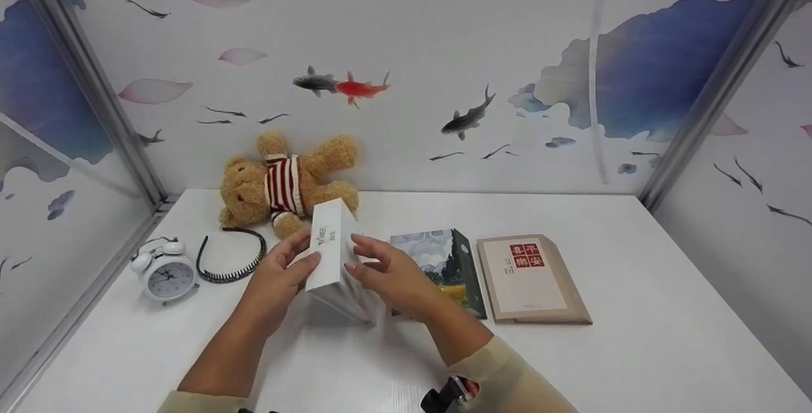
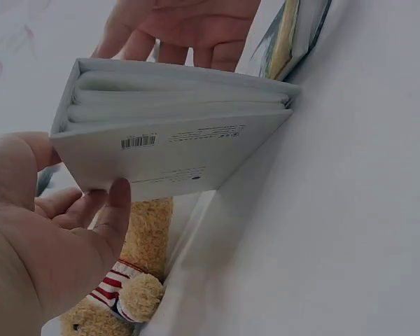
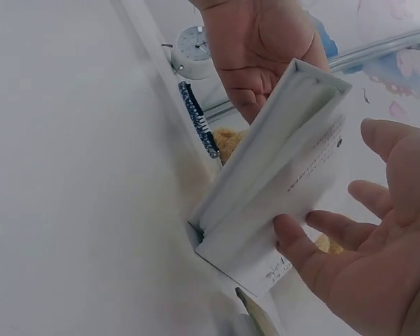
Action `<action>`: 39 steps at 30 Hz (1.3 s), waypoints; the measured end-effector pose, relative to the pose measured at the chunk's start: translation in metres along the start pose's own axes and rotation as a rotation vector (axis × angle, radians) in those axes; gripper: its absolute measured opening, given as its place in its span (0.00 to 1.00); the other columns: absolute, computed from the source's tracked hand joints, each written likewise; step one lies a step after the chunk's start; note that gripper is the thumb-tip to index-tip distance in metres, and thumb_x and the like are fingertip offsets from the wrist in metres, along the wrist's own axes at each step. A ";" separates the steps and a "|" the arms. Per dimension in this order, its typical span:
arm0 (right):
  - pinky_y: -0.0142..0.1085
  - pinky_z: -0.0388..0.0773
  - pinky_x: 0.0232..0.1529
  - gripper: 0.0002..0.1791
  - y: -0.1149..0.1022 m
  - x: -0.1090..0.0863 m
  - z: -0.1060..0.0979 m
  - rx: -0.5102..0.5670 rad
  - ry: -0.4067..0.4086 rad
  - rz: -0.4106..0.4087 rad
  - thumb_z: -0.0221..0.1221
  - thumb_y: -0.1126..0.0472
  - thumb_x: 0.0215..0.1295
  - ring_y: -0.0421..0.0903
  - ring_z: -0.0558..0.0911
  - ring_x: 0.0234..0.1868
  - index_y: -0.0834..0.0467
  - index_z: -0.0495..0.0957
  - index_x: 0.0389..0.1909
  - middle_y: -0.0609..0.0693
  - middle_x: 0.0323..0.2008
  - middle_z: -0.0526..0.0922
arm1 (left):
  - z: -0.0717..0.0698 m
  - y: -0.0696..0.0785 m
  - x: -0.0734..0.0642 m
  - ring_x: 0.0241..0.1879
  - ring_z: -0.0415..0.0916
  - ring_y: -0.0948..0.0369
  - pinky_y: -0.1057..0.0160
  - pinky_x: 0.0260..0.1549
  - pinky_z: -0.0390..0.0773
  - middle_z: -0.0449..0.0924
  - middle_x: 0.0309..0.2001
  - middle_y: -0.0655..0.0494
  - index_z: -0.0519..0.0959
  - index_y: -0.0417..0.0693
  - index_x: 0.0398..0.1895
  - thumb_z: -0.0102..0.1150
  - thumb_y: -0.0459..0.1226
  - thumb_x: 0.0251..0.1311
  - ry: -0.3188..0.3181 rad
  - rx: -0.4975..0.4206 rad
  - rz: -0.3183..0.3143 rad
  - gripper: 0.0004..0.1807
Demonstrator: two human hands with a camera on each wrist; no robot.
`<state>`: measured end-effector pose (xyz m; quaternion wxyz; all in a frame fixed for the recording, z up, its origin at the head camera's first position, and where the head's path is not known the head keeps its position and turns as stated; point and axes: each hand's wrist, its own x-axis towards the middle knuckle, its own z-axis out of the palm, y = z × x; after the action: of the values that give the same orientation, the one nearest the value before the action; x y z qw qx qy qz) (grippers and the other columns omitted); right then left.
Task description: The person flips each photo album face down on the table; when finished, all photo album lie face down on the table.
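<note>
A: Holding check — what's the left hand [image 1: 279, 276] doing?

B: Forearm comes in from lower left, palm facing right. Fingers [image 2: 115, 210] near straight, tips and thumb pressed on the left face of the white box [image 1: 333, 254]. Not wrapped round it.

A: Right hand [image 1: 390, 276]?

B: Mirror pose. Forearm from lower right in a beige sleeve [image 1: 507, 381], palm facing left. Fingers [image 3: 301, 245] spread and only slightly bent, tips on the box's right face. Right wrist view shows an open palm, no curl round it.

A: So the box is just sandwiched?

B: Yes, pressed between both sets of fingertips. It stands on edge, tilted, lower edge on the counter [image 1: 634, 337], mid-front, just ahead of the teddy bear [image 1: 285, 184].

A: Neighbours?

B: Painted-cover book [image 1: 453, 264] just right of the right hand, tan book [image 1: 530, 280] with a red label beside that. Black headband [image 1: 231, 254] and white alarm clock [image 1: 165, 270] off to the left, clear of the hands.
</note>
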<state>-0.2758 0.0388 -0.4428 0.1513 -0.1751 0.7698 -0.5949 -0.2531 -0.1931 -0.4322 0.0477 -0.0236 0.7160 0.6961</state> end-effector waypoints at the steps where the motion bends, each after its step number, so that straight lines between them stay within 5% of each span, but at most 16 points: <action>1: 0.53 0.79 0.73 0.35 -0.002 0.000 0.000 0.027 0.005 -0.008 0.65 0.38 0.73 0.55 0.76 0.77 0.31 0.69 0.78 0.47 0.79 0.72 | 0.001 0.001 -0.001 0.77 0.67 0.53 0.63 0.64 0.81 0.61 0.83 0.51 0.59 0.52 0.85 0.57 0.40 0.80 -0.018 -0.004 0.015 0.35; 7: 0.48 0.82 0.70 0.36 -0.013 -0.005 0.005 0.144 0.009 -0.065 0.68 0.43 0.72 0.54 0.80 0.73 0.36 0.69 0.79 0.48 0.79 0.70 | 0.008 0.005 -0.006 0.77 0.69 0.54 0.63 0.64 0.81 0.64 0.82 0.56 0.63 0.61 0.83 0.58 0.47 0.79 -0.055 0.067 0.086 0.32; 12: 0.47 0.83 0.69 0.36 -0.012 -0.007 0.008 0.102 0.030 -0.057 0.69 0.43 0.71 0.54 0.80 0.73 0.35 0.70 0.78 0.47 0.80 0.69 | 0.012 0.003 -0.006 0.76 0.71 0.53 0.54 0.71 0.78 0.69 0.80 0.54 0.65 0.64 0.82 0.57 0.49 0.80 -0.049 0.106 0.078 0.31; 19: 0.48 0.81 0.71 0.36 -0.010 -0.004 0.004 0.075 0.047 -0.080 0.70 0.45 0.70 0.55 0.75 0.77 0.38 0.72 0.77 0.44 0.83 0.64 | 0.012 -0.001 -0.004 0.82 0.63 0.51 0.44 0.81 0.66 0.61 0.84 0.56 0.62 0.62 0.84 0.56 0.54 0.79 -0.074 0.112 0.065 0.34; 26: 0.46 0.64 0.83 0.40 -0.013 -0.003 -0.005 -0.006 0.058 -0.196 0.73 0.51 0.68 0.47 0.61 0.86 0.51 0.72 0.78 0.42 0.84 0.63 | 0.010 -0.010 0.002 0.83 0.61 0.49 0.40 0.79 0.67 0.62 0.84 0.56 0.63 0.61 0.84 0.51 0.61 0.79 -0.099 0.174 0.022 0.36; 32: 0.45 0.60 0.85 0.40 -0.012 -0.003 -0.011 -0.058 0.035 -0.185 0.72 0.52 0.69 0.44 0.60 0.86 0.51 0.70 0.79 0.40 0.83 0.65 | 0.002 -0.022 0.005 0.85 0.57 0.45 0.38 0.79 0.66 0.60 0.85 0.50 0.65 0.59 0.83 0.52 0.65 0.75 -0.110 0.290 -0.076 0.40; 39: 0.47 0.61 0.85 0.43 -0.011 -0.004 -0.016 -0.122 0.057 -0.149 0.75 0.49 0.65 0.46 0.62 0.85 0.49 0.70 0.80 0.42 0.81 0.68 | -0.004 -0.026 0.008 0.86 0.54 0.45 0.40 0.82 0.62 0.58 0.86 0.48 0.61 0.53 0.85 0.54 0.63 0.76 -0.128 0.274 -0.134 0.43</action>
<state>-0.2785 0.0517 -0.4282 0.0738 -0.2240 0.7933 -0.5613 -0.2590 -0.1977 -0.4587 0.1422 -0.0204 0.7967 0.5871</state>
